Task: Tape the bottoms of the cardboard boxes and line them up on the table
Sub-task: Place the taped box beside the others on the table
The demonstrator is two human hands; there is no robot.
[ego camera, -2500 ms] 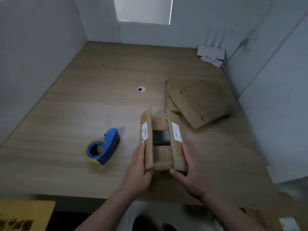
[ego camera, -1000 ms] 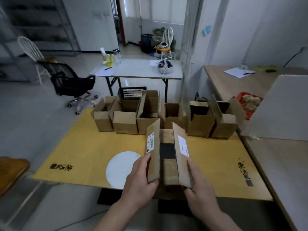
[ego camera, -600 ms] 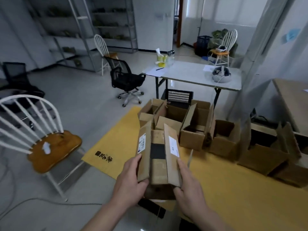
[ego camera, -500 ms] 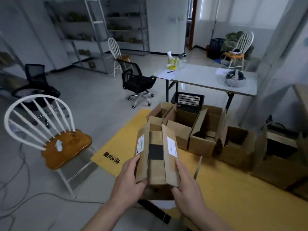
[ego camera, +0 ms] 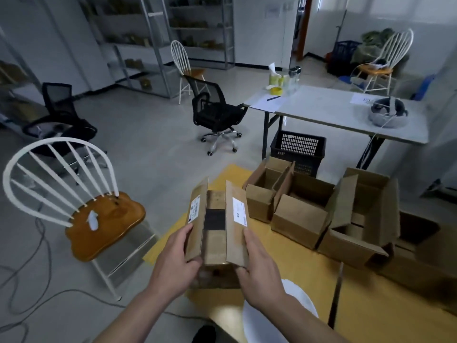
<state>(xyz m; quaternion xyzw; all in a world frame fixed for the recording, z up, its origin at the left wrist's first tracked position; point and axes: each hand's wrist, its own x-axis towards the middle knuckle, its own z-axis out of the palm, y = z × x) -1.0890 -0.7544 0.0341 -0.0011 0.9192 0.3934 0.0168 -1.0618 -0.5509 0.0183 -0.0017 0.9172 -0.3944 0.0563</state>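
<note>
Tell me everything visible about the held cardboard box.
The held box is brown cardboard, open-topped. Two long flaps stand raised, each bearing a white label; inner flaps between them frame a dark rectangle. The left hand grips the left flap, the right hand the right, at the edge of the yellow table.

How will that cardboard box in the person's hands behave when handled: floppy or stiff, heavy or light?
Probably light: the left hand and right hand hold the cardboard box by its sides alone. Its two upright flaps look unfastened, so they would likely flop when pushed. Set down, it should stand steadily, like the open boxes on the table.
</note>
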